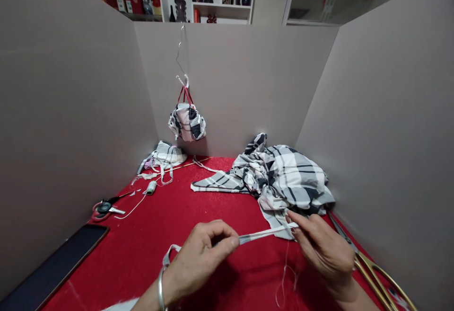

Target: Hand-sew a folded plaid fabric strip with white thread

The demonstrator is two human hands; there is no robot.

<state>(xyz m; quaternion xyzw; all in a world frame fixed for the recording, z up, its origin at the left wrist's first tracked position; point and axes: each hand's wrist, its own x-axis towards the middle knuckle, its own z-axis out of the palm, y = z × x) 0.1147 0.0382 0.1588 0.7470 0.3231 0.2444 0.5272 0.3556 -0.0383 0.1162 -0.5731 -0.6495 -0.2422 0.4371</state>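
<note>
Red-handled scissors (104, 208) on the red bench (198, 192), thread spool (151, 187) nearby, your left hand (200, 261) with fingers curled shut around a white fabric strip (264, 234), your right hand (324, 249) with fingers pinching its far end, plaid cloth (283, 173) behind, gold scissors (365, 266) at far right

Plaid bag (187, 121) hung on hook (182, 81), red-handled scissors (102, 208) nr thread spool (151, 188), gold shears (371, 267) at R edge, shelf (222, 4) w/ vases above partition (234, 84)
</note>
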